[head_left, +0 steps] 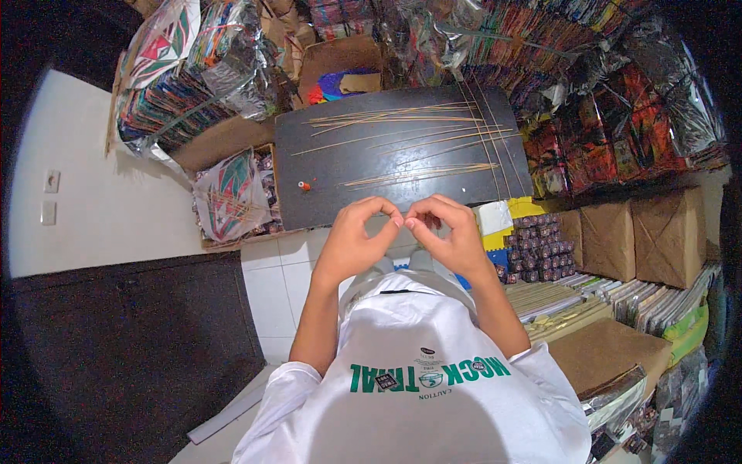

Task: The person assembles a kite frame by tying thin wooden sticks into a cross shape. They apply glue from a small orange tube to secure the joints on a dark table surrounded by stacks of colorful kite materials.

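My left hand (357,238) and my right hand (452,240) meet in front of my body, at the near edge of a dark table (332,170). On each, the thumb and a finger are pinched together, and the fingertips nearly touch. Whatever lies between them is too fine to make out. Beyond my hands, several thin bamboo-like sticks (422,175) lie in loose groups across the table. A small orange spool, apparently of thread (304,186), stands toward the table's left side.
Left of the table, an open box holds a white, green and red kite (230,199). Bundled colourful sheets (174,108) rise behind it. Wrapped stacks (634,127) crowd the right. Small dark packets (537,247) and brown parcels (668,240) sit at lower right.
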{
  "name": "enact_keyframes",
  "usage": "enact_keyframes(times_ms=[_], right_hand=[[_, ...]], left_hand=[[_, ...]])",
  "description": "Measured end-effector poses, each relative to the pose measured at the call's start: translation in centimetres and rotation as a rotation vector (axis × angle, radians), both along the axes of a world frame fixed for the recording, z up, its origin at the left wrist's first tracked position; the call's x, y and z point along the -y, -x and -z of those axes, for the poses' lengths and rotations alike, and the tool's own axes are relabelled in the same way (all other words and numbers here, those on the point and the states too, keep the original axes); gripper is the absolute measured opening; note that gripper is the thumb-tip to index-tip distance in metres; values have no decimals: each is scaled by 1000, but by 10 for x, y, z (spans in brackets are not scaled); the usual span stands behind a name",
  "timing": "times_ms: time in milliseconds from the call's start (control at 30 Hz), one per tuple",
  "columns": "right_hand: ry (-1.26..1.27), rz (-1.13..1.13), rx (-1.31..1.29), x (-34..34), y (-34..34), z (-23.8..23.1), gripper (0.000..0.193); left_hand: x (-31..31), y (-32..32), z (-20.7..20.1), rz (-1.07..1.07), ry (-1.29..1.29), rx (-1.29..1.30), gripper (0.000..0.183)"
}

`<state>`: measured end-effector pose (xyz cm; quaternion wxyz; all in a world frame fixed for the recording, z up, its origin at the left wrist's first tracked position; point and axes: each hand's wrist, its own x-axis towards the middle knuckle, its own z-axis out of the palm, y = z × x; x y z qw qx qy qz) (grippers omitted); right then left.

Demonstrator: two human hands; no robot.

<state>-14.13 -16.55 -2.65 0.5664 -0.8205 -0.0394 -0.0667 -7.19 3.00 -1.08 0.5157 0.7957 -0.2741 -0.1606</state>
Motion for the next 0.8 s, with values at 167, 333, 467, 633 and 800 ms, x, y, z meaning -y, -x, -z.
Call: enact_keyframes(times_ms=[167,333,467,633,800], right_hand=[[-22,50,241,0,-7,15,12],[-271,98,-30,3,0,22,8],[-192,130,-115,14,3,22,9],[-209,171,-69,27,6,29,11],[-210,201,-83,47,13,40,12]], left_hand=[[5,-3,3,22,19,-23,15],[15,-9,3,55,-12,-34,16],[25,-15,3,91,-8,-56,16],[44,-25,16,157,-24,-56,16],[74,-37,27,242,-5,-103,16]])
